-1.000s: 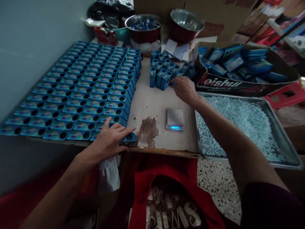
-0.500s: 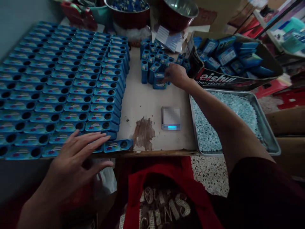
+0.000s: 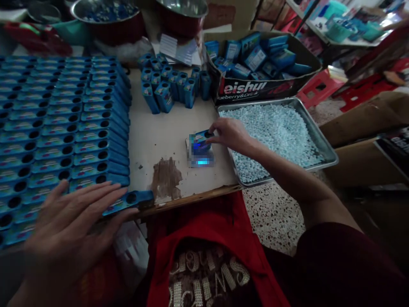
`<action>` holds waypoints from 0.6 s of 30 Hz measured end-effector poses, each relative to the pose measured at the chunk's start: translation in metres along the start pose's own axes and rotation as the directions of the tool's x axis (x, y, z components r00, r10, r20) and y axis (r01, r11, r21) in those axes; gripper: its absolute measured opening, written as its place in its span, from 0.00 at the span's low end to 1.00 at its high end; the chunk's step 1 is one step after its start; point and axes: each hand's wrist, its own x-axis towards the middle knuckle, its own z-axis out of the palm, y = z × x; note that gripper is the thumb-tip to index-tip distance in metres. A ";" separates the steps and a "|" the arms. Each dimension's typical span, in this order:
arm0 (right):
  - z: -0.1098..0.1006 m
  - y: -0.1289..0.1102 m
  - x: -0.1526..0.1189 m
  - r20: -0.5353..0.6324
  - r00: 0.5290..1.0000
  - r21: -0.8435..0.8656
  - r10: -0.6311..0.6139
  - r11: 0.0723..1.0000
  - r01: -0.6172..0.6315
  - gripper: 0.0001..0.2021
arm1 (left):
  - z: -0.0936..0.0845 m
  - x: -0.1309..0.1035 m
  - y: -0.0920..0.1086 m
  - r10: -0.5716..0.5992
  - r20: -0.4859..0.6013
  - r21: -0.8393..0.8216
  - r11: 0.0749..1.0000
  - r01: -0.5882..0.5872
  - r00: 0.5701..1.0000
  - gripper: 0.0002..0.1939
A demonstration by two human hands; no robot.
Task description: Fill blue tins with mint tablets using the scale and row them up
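My right hand [image 3: 228, 134] pinches a small blue box with a dark round hole [image 3: 203, 140]. That box is over a small scale-like device [image 3: 202, 163] with a lit blue display, both partly blurred; I cannot tell whether the box rests on it. My left hand [image 3: 76, 217] lies with its fingers stretched along the front of the dense rows of blue boxes [image 3: 91, 153]. Its thumb and fingers lie on either side of the end box [image 3: 131, 198] at the table edge, without a visible grip. Several loose blue boxes [image 3: 164, 97] stand further back.
A metal tray [image 3: 332, 157] of pale blue pellets [image 3: 277, 132] lies at the right. Behind it a printed carton [image 3: 244, 88] holds many blue boxes. Steel bowls [image 3: 107, 21] stand at the back. Brown cartons [image 3: 361, 157] and a red stool [image 3: 319, 87] are further right.
My right hand has moved from the loose boxes toward me, bringing one box to the device. My left hand stays by the front row. The whole view has shifted to the right.
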 end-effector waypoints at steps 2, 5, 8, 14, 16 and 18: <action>-0.015 0.032 0.001 -0.085 0.995 -0.030 0.049 0.998 -0.052 0.10 | 0.008 0.009 0.025 0.066 0.027 0.052 0.996 -0.067 0.997 0.44; -0.023 0.085 -0.006 0.012 0.996 -0.131 0.084 0.988 -0.082 0.09 | 0.022 0.015 0.052 0.135 0.079 0.035 0.990 -0.138 0.988 0.41; -0.007 0.114 -0.024 0.302 0.953 -0.129 -0.036 0.989 0.078 0.20 | 0.040 0.024 0.063 0.182 0.082 0.034 0.982 -0.185 0.980 0.32; 0.026 0.100 -0.062 0.297 0.948 -0.285 -0.117 0.936 0.205 0.18 | 0.069 0.040 0.080 0.213 0.080 -0.009 0.977 -0.213 0.974 0.26; 0.019 0.099 -0.066 0.296 0.950 -0.332 -0.101 0.921 0.202 0.11 | 0.072 0.039 0.083 0.198 0.075 -0.008 0.980 -0.198 0.977 0.23; 0.008 0.105 -0.065 0.304 0.950 -0.326 -0.067 0.930 0.170 0.06 | 0.075 0.036 0.084 0.179 0.087 0.005 0.984 -0.180 0.980 0.20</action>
